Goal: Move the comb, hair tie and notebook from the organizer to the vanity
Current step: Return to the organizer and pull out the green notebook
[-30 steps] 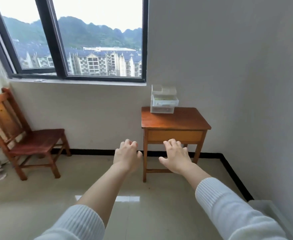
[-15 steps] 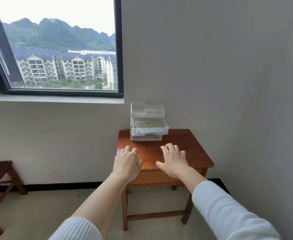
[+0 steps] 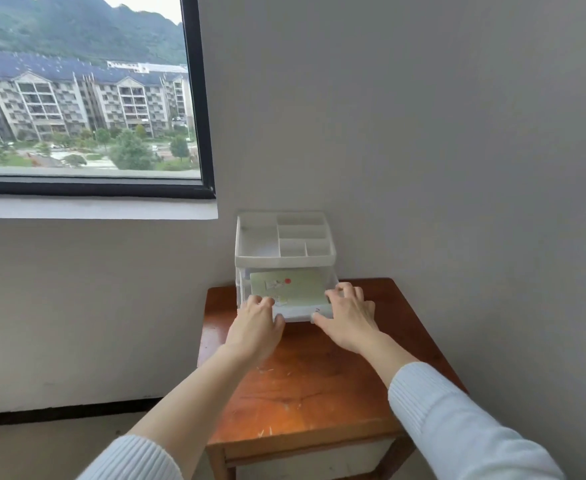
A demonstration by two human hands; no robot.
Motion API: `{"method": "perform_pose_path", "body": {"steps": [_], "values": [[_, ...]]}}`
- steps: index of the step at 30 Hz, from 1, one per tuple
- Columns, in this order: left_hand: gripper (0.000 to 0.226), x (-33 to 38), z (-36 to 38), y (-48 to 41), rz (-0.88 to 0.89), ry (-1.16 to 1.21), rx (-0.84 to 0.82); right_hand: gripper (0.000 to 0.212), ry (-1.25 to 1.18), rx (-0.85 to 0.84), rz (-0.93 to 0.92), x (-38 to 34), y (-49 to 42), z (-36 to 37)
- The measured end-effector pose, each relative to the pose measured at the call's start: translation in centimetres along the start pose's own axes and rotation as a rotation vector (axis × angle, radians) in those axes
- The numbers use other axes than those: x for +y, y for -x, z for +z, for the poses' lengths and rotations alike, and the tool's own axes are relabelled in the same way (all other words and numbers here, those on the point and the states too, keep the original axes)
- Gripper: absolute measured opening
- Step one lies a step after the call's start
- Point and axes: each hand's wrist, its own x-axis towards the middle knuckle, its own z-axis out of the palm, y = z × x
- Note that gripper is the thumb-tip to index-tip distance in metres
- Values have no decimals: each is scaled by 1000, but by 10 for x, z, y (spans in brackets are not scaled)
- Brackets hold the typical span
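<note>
Where wall meets window, wooden vanity [image 3: 319, 393], white organizer [image 3: 284, 259]

No readable text anywhere. The pale green notebook [image 3: 289, 289] in the organizer [image 3: 284, 261] drawer has a small printed design with a red dot on its cover, too blurred to tell whether it includes lettering. No labels, brands or numbers legible on the organizer or the table [image 3: 319, 393].

Home room: window [image 3: 83, 91], small wooden table [image 3: 319, 393].
</note>
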Motion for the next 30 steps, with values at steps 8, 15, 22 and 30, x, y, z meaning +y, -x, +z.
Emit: {"method": "perform_pose_path", "body": {"steps": [8, 15, 22, 30], "values": [[32, -1, 14, -90, -212, 1, -252, 41, 91, -112, 102, 18, -76, 14], [24, 9, 14, -111, -355, 118, -326, 50, 7, -194, 205, 18, -95, 30], [33, 12, 11, -119, -476, 343, -271, 58, -46, -203, 230, 15, -96, 38], [40, 5, 11, -122, -376, -45, -225, 53, -32, -216, 221, 14, -99, 36]]}}
